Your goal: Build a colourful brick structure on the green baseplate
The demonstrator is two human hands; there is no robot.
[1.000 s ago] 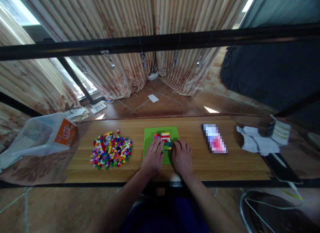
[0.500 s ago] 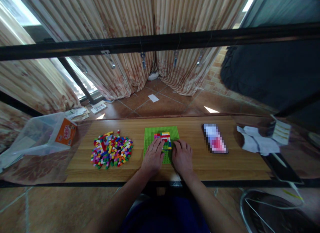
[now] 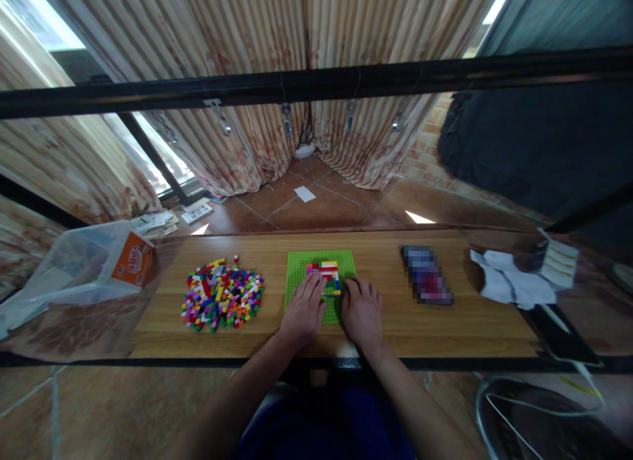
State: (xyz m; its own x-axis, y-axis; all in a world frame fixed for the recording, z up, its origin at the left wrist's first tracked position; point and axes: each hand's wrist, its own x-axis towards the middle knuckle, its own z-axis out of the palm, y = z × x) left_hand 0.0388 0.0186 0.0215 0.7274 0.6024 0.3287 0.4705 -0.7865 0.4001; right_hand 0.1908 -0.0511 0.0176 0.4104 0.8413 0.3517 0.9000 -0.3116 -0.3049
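Observation:
A green baseplate (image 3: 295, 259) lies on the table in front of me, with a block of small toy bricks (image 3: 330, 269) in red, white, yellow and blue built on it. My left hand (image 3: 302, 308) rests over the plate's lower left part, its fingers stretched forward onto the near left side of the brick build and partly covering it. At the plate's right edge lies my right hand (image 3: 363, 308), palm down with fingers slightly bent and apart, beside the bricks. Nothing shows in either hand, though the undersides of the fingers are hidden.
Left of the plate spreads a pile of loose bricks (image 3: 222, 295). A clear plastic box (image 3: 84, 262) with an orange label stands farther left. To the right are a phone (image 3: 426, 275) with a blurred screen, crumpled white paper (image 3: 517, 285) and a black tablet-like device (image 3: 561, 335) with a cable.
Both hands keep nearly the same place on the plate. The phone's screen has gone darker. The whole view has shifted very slightly.

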